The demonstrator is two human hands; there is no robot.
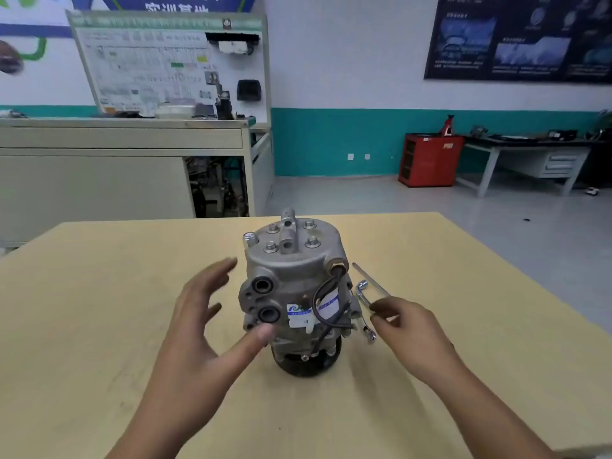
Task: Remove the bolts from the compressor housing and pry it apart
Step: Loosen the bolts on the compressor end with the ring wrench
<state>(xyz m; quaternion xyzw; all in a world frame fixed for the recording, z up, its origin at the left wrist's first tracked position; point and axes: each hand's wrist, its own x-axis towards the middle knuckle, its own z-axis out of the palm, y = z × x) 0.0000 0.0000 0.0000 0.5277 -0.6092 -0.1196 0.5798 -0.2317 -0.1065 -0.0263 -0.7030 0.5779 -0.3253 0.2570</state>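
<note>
Workshop with teal-banded walls; a pale wooden table (132,293) carries the work. The compressor (294,286) stands upright on its pulley end (308,364) near the table's middle. Four bolts (271,247) are seated in its top cover, so none is out yet.

My left hand (198,313) is spread wide beside the housing and holds nothing. Its thumb (263,332) is at the lower port; whether it touches the casting, I cannot tell.

My right hand (410,329) curls its fingers round an L-shaped socket wrench (362,291), just right of the housing.

Step in hand, as I judge it: bringing the wrench up to the first bolt. To do it well, I should:
- clamp the left hand firmly round the body, since the standing compressor could twist or tip under torque;
- seat the socket fully and squarely before turning;
- crack all four bolts loose crosswise before running any out.
</note>
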